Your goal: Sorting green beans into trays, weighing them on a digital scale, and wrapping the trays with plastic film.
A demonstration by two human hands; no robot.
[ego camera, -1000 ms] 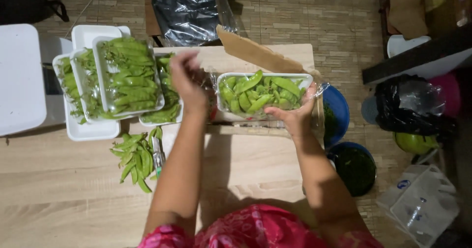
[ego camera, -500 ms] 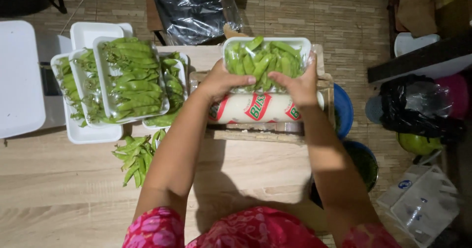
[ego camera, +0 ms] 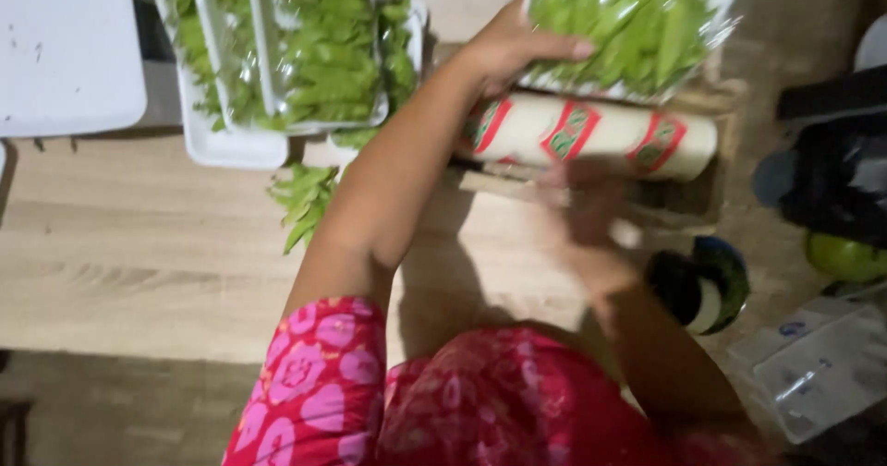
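My left hand [ego camera: 508,46] grips the near left edge of a white foam tray of green pea pods [ego camera: 637,23] covered in clear film, held above a roll of cling film [ego camera: 591,133] in its wooden holder. My right hand [ego camera: 577,207] is blurred in motion just below the roll, fingers apart, holding nothing that I can make out.
Stacked white trays of pea pods [ego camera: 286,60] stand at the back left, with loose pods [ego camera: 305,198] on the wooden table [ego camera: 139,244]. A white board [ego camera: 65,50] lies far left. Dark bags, a green round object [ego camera: 845,255] and a plastic box [ego camera: 813,364] sit right.
My right hand has left the tray and dropped below the roll. My left hand still holds the tray. The view has come closer and tilted down.
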